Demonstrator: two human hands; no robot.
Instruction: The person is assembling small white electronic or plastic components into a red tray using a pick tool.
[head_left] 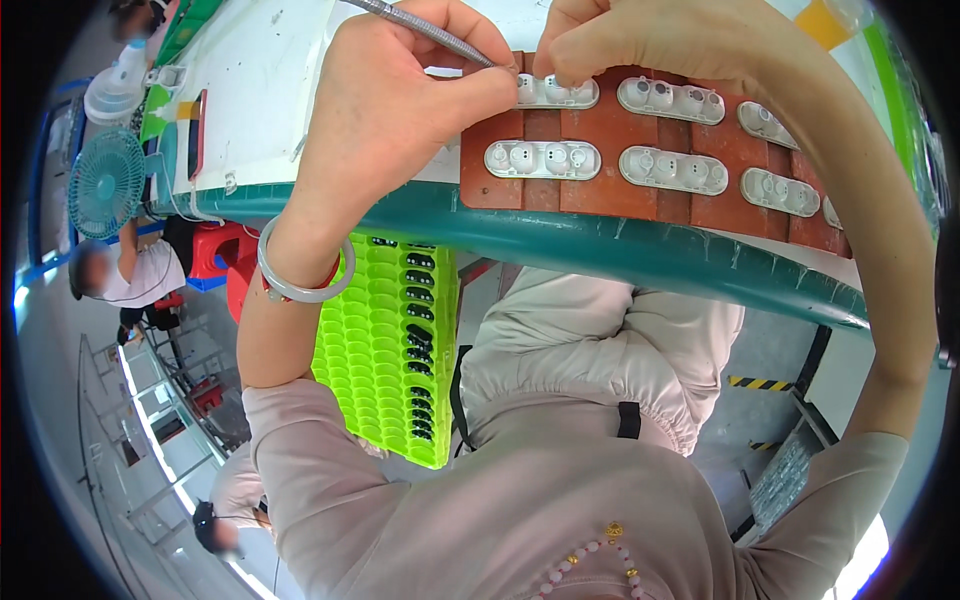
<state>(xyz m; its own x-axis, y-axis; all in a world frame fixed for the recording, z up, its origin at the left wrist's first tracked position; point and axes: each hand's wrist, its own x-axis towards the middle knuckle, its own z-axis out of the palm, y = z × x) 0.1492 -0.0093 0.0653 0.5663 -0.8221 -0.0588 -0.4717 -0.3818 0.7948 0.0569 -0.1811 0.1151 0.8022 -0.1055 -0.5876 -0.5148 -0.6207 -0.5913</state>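
Note:
My left hand (410, 105) is closed round a slim grey metal rod-like tool (425, 32), its tip hidden by my fingers. Thumb and forefinger come down at the left end of a white oval plastic part (570, 95) with round wells. Over the same part, my right hand (610, 45) has its fingers pinched together; anything between them is hidden. The part sits on a reddish-brown holding board (540, 200). Several like it lie there in two rows, among them a white oval part (672, 100) with dark dots in its wells and a nearer white oval part (543, 160).
The white worktable (265, 90) has a green front edge (420, 215). Below it, by my left arm, stands a bright green tray (360, 340) with black pieces in its pockets. A teal fan (105, 180) and red stools (215, 250) are at left, with other people (150, 265) farther off.

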